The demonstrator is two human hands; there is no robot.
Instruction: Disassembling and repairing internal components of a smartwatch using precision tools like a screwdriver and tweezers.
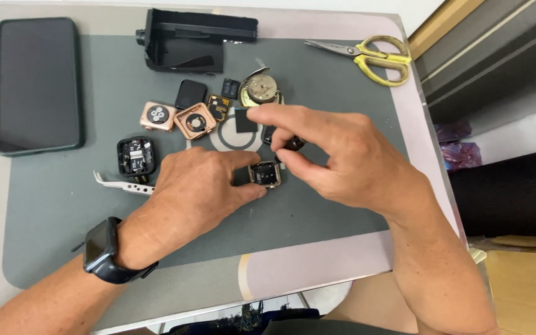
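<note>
My left hand (196, 189) rests on the grey mat (51, 198) and pinches a small gold square watch case (265, 174) between thumb and forefinger. Just above it, my right hand (336, 155) grips a small black part (291, 144) with its fingertips. A black smartwatch (100, 248) sits on my left wrist. Silver tweezers (122, 183) lie partly under my left hand.
Several opened watch cases and parts lie at mid-mat: a rose-gold back (158, 116), an open gold case (195, 121), a black case (136, 156), a black screen (191, 93), a round metal part (260, 89). Phone (38, 84) far left, black holder (187, 40) at back, yellow scissors (373, 57) far right.
</note>
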